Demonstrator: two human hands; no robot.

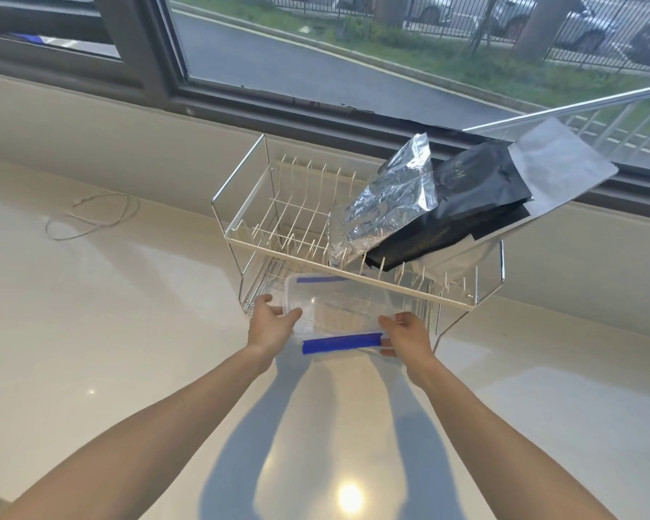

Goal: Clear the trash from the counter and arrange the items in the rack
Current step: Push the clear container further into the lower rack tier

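Since the clear plastic container [338,317], held at the rack's [353,283] lower tier, looks light, stiff and slick, the left hand [271,324] and right hand [406,334] sensibly curl their fingers round its opposite ends.

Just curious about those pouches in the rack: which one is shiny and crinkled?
The silver foil pouch, leftmost in the rack's upper tier; the black pouch and grey pouch beside it look matte.
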